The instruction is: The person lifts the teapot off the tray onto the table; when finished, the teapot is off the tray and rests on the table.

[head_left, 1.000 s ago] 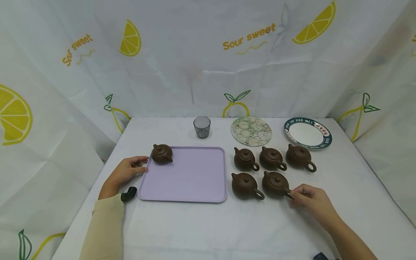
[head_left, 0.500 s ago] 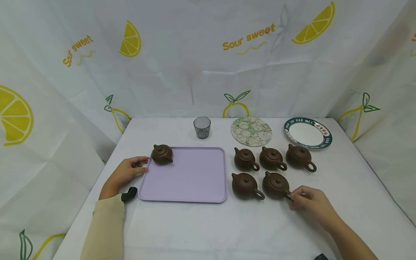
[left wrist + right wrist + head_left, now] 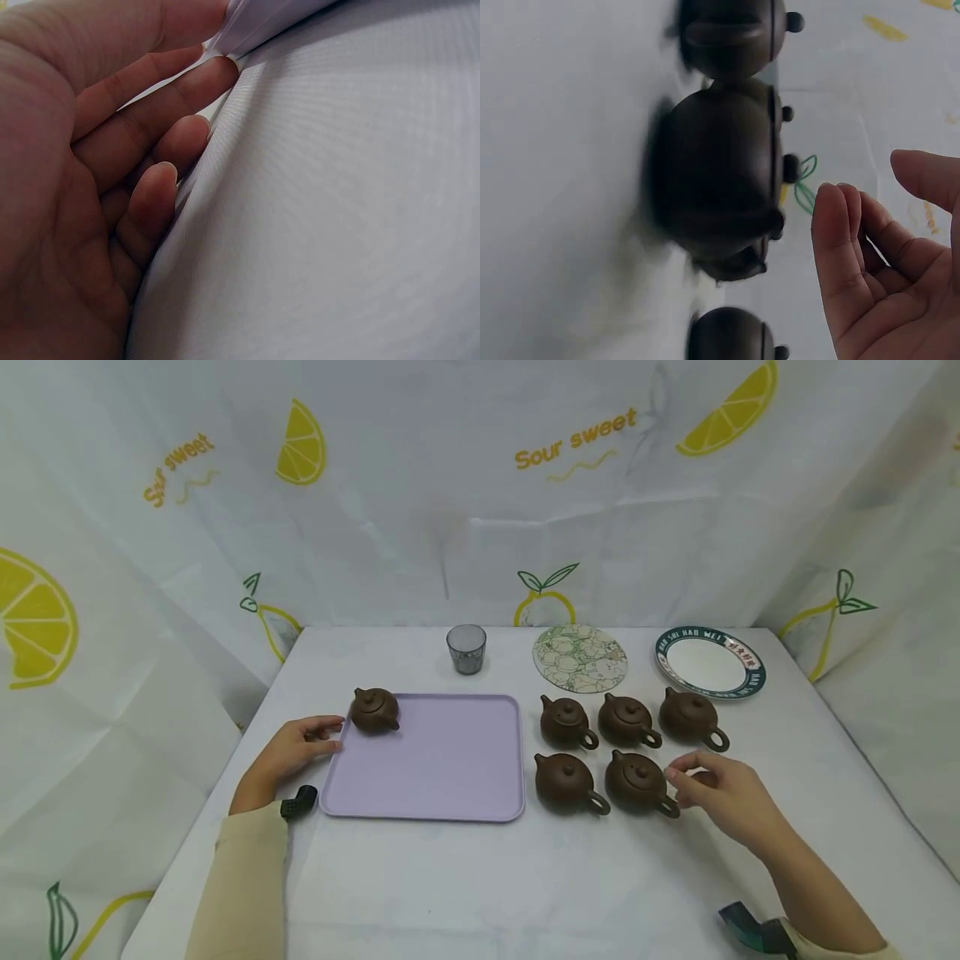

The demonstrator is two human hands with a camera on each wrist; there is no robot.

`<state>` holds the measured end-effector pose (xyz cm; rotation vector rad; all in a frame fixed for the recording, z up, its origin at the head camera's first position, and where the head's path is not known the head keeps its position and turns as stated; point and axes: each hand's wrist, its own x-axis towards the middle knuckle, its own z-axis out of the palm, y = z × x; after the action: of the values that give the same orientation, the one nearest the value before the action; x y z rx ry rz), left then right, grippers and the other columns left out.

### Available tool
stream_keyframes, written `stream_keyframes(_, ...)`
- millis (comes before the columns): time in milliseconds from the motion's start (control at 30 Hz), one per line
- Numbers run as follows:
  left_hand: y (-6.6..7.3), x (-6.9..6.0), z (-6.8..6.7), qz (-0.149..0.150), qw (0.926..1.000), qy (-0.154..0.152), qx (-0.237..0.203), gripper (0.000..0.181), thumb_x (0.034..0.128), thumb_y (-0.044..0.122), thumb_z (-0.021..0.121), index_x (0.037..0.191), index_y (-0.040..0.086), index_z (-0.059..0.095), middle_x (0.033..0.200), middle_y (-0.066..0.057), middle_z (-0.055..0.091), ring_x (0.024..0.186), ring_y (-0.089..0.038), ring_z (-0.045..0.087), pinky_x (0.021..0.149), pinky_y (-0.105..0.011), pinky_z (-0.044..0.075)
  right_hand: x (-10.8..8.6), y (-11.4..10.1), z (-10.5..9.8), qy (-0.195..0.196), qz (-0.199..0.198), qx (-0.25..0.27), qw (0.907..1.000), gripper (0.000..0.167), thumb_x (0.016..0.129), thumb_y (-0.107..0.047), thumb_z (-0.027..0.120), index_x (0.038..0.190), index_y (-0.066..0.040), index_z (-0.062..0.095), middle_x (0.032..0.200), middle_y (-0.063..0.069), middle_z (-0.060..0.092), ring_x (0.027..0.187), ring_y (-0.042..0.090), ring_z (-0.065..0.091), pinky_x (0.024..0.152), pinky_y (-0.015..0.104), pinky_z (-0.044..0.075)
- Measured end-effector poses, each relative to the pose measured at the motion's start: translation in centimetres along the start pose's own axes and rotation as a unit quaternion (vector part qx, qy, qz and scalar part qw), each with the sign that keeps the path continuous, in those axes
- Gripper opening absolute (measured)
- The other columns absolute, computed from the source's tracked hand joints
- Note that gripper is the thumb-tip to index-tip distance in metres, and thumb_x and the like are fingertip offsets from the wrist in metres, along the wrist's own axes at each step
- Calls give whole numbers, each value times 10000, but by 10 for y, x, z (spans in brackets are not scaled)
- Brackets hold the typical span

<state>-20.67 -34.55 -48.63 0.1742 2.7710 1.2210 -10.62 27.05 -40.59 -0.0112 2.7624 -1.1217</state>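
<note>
My left hand touches the left rim of a lilac tray with thumb and fingertips. In the left wrist view the fingers are loosely bent along that rim. A small brown teapot sits in the tray's far left corner. My right hand hovers just right of another brown teapot, whose handle lies below the fingertips. The right wrist view shows thumb and fingers apart with nothing between them, beside the nearest teapot.
Several more brown teapots stand in two rows right of the tray. Behind them lie a round patterned mat and a green-rimmed plate. A grey glass stands behind the tray. A printed curtain closes off the table's back.
My right hand has let go of the front right teapot's handle and risen slightly away from the front edge. The left hand and the tray stay as they were.
</note>
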Motion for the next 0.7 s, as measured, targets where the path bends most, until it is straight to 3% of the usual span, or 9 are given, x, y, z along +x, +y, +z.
stream_keyframes(167, -1, 0, -2, -41, 10000, -17, 85, 533, 808, 299, 803, 1269, 79, 651, 977, -62, 620, 899, -202, 536, 775, -299, 418, 18, -43, 15, 80, -710, 560, 9959, 318, 954, -308, 639, 1091, -21, 632, 928, 114, 675, 753, 192, 656, 690, 381, 543)
stream_keyframes(333, 2, 0, -3, 2, 10000, -15, 41, 531, 815, 290, 798, 1275, 73, 646, 991, -75, 623, 915, -213, 533, 776, -290, 417, 40, -94, 55, -463, -1391, 1101, 9831, 236, 932, -237, 670, 1062, -41, 651, 840, 95, 681, 711, 188, 658, 682, 368, 535)
stream_keyframes(500, 1, 2, -2, -18, 10000, -22, -89, 529, 807, 279, 804, 1273, 83, 649, 994, -78, 627, 919, -221, 537, 759, -261, 421, 59, -141, 106, -1000, -1667, 1418, 9706, 169, 924, -229, 670, 1022, -91, 668, 845, 35, 680, 679, 163, 669, 624, 354, 513)
stream_keyframes(700, 1, 4, 0, -15, 9999, -14, -134, 537, 795, 293, 812, 1266, 88, 656, 969, -60, 630, 902, -215, 545, 750, -265, 427, 86, -177, 160, -1337, -1811, 1817, 9572, 138, 930, -212, 653, 1000, -93, 663, 915, 3, 653, 680, 147, 676, 632, 321, 506)
